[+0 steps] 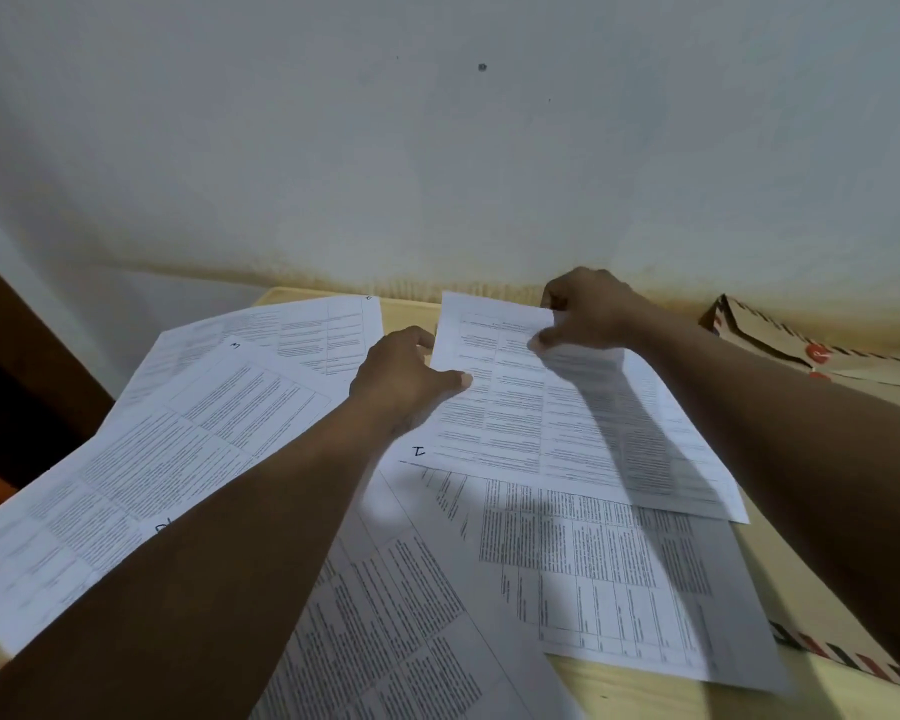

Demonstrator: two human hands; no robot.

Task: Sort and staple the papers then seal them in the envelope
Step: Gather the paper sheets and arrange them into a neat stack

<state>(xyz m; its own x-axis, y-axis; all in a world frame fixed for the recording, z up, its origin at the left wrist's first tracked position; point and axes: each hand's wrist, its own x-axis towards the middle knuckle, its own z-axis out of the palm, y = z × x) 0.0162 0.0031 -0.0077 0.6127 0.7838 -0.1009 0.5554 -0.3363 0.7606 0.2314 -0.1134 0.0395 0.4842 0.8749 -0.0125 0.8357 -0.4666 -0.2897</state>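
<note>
At centre frame, a sheet (541,407) is pinched at its left edge by the left hand (401,376) and at its upper edge by the right hand (588,309), each grip narrow. Light, limp and easily creased, it is judged best held by two edges.

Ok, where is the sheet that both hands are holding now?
Head view, right of centre: the sheet is at the table's far edge, over other papers, with the envelope to its right.

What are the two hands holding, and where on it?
One printed sheet: the right hand pinches its far edge near the corner, the left hand grips its left edge, thumb on top.
</note>
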